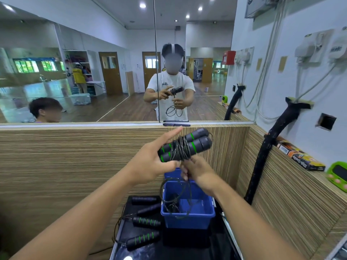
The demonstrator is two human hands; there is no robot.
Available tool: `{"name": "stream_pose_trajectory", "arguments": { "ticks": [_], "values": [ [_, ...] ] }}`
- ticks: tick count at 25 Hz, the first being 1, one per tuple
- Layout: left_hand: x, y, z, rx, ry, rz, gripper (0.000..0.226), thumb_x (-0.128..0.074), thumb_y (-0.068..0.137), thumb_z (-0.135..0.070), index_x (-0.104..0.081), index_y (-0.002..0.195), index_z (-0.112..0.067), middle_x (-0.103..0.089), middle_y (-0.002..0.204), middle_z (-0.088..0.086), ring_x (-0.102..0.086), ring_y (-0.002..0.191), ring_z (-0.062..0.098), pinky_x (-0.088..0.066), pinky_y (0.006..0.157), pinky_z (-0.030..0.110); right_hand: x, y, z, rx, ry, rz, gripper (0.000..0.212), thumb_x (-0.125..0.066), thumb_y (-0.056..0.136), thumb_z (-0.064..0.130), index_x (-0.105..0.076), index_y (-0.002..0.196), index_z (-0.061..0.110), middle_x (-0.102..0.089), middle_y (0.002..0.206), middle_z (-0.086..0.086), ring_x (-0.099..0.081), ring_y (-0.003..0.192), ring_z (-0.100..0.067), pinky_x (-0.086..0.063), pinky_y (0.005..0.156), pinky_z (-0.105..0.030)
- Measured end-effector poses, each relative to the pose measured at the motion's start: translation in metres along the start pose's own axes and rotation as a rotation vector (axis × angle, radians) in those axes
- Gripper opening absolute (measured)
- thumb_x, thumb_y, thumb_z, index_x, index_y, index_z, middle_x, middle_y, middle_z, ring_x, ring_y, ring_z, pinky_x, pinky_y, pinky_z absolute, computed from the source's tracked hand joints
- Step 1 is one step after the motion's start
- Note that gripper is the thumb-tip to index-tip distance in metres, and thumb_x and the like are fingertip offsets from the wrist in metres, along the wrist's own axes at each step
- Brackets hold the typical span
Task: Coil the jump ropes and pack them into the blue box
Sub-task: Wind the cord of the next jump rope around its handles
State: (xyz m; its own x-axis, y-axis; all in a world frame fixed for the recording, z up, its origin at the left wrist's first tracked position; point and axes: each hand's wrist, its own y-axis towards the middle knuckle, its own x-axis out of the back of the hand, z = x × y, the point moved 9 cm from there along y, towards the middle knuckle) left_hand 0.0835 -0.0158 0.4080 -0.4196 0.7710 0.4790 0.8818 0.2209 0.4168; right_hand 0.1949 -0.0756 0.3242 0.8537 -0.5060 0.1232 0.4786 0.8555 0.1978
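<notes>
**One rope part-wound, two more waiting**

Far left on the black tabletop [159, 250] lie four loose handles [146, 222] w/ their cords uncoiled beside them. That looks like two ropes not yet started.

Above them the left hand [152, 162] grips the handle pair [195, 141] of a third rope by its lower ends, index finger stretched out. Several turns of cord [181, 149] already wrap the pair's middle.

Just right of that, the right hand [199, 171] pinches the cord under the bundle. A slack loop [175, 186] hangs from it, down to the open blue box [187, 220].

The box sits on the tabletop, touching or just beside the loose handles. A dark tangle [173, 203] shows inside: packed rope or this one's slack, can't tell.

Judged approx. mid-task. Left to do: wind in the slack, drop the bundle in, then coil & pack the other two.
</notes>
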Motion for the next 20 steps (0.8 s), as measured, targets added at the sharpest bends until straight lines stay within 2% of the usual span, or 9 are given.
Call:
{"name": "stream_pose_trajectory", "arguments": {
  "ticks": [2, 5, 8, 10, 12, 14, 16, 18, 20],
  "values": [
    [0.009, 0.013, 0.011, 0.005, 0.126, -0.066, 0.082, -0.071, 0.084, -0.001, -0.044, 0.148, -0.044, -0.065, 0.123, -0.019, -0.067, 0.104, 0.003, -0.051, 0.091, 0.022, -0.013, -0.009, -0.02, -0.043, -0.199, 0.038, 0.028, -0.041, 0.106, 0.027, -0.058, 0.085, 0.019, -0.047, 0.06, 0.003, -0.047, 0.057, -0.012, -0.041, 0.066, -0.026],
    [0.019, 0.027, 0.044, 0.106, 0.53, -0.11, 0.077, -0.071, 0.083, -0.03, -0.036, 0.144, -0.06, -0.06, 0.122, -0.008, -0.062, 0.101, 0.021, -0.05, 0.086, 0.035, -0.017, -0.018, -0.036, -0.127, -0.386, 0.083, 0.022, -0.041, 0.104, 0.027, -0.052, 0.088, 0.016, -0.053, 0.063, 0.005, -0.05, 0.06, -0.011, -0.045, 0.069, -0.03],
    [0.033, 0.031, 0.081, 0.274, 0.912, -0.106, 0.074, -0.065, 0.086, -0.049, -0.024, 0.146, -0.061, -0.053, 0.128, -0.005, -0.063, 0.103, 0.029, -0.052, 0.086, 0.041, -0.008, -0.022, -0.044, -0.193, -0.689, 0.121, 0.024, -0.041, 0.102, 0.029, -0.054, 0.093, 0.01, -0.061, 0.073, 0.002, -0.052, 0.063, -0.014, -0.044, 0.064, -0.032],
    [0.031, 0.031, 0.1, 0.322, 1.116, 0.034, 0.073, -0.062, 0.089, -0.051, -0.02, 0.148, -0.059, -0.052, 0.132, -0.002, -0.065, 0.101, 0.028, -0.053, 0.08, 0.038, 0.002, -0.019, -0.033, -0.131, -0.857, 0.079, 0.025, -0.04, 0.103, 0.032, -0.055, 0.096, 0.013, -0.062, 0.08, -0.001, -0.052, 0.069, -0.018, -0.043, 0.066, -0.035],
    [0.01, 0.024, 0.112, 0.284, 1.212, 0.257, 0.072, -0.062, 0.09, -0.048, -0.02, 0.147, -0.061, -0.055, 0.128, -0.003, -0.064, 0.099, 0.022, -0.052, 0.075, 0.034, 0.013, -0.013, -0.007, 0.002, -1.076, -0.007, 0.025, -0.039, 0.104, 0.035, -0.058, 0.1, 0.02, -0.062, 0.086, 0.002, -0.056, 0.077, -0.019, -0.045, 0.074, -0.037],
    [-0.018, 0.014, 0.112, 0.188, 1.165, 0.474, 0.069, -0.061, 0.088, -0.049, -0.024, 0.145, -0.062, -0.057, 0.124, -0.006, -0.061, 0.102, 0.021, -0.049, 0.078, 0.033, 0.021, -0.002, 0.021, 0.14, -1.26, -0.08, 0.024, -0.039, 0.104, 0.037, -0.06, 0.102, 0.023, -0.064, 0.091, 0.006, -0.059, 0.084, -0.018, -0.043, 0.088, -0.038],
    [-0.036, 0.006, 0.098, 0.097, 0.987, 0.591, 0.072, -0.061, 0.081, -0.048, -0.03, 0.144, -0.061, -0.058, 0.122, -0.011, -0.058, 0.103, 0.016, -0.042, 0.078, 0.031, 0.026, 0.008, 0.036, 0.237, -1.384, -0.056, 0.024, -0.039, 0.103, 0.039, -0.06, 0.103, 0.026, -0.065, 0.095, 0.01, -0.058, 0.089, -0.014, -0.041, 0.094, -0.037],
    [-0.041, -0.001, 0.073, 0.044, 0.748, 0.605, 0.076, -0.063, 0.074, -0.042, -0.039, 0.145, -0.054, -0.061, 0.11, -0.022, -0.052, 0.089, 0.002, -0.038, 0.077, 0.023, 0.032, 0.013, 0.039, 0.287, -1.387, 0.018, 0.025, -0.039, 0.103, 0.041, -0.06, 0.101, 0.026, -0.063, 0.092, 0.011, -0.056, 0.087, -0.013, -0.039, 0.089, -0.034],
    [-0.033, -0.005, 0.054, 0.019, 0.547, 0.538, 0.073, -0.067, 0.072, -0.031, -0.049, 0.143, -0.04, -0.061, 0.097, -0.032, -0.054, 0.083, -0.006, -0.037, 0.077, 0.012, 0.039, 0.016, 0.038, 0.293, -1.231, 0.084, 0.025, -0.044, 0.102, 0.038, -0.062, 0.097, 0.022, -0.063, 0.085, 0.008, -0.055, 0.08, -0.012, -0.038, 0.076, -0.029]
  ]
}}
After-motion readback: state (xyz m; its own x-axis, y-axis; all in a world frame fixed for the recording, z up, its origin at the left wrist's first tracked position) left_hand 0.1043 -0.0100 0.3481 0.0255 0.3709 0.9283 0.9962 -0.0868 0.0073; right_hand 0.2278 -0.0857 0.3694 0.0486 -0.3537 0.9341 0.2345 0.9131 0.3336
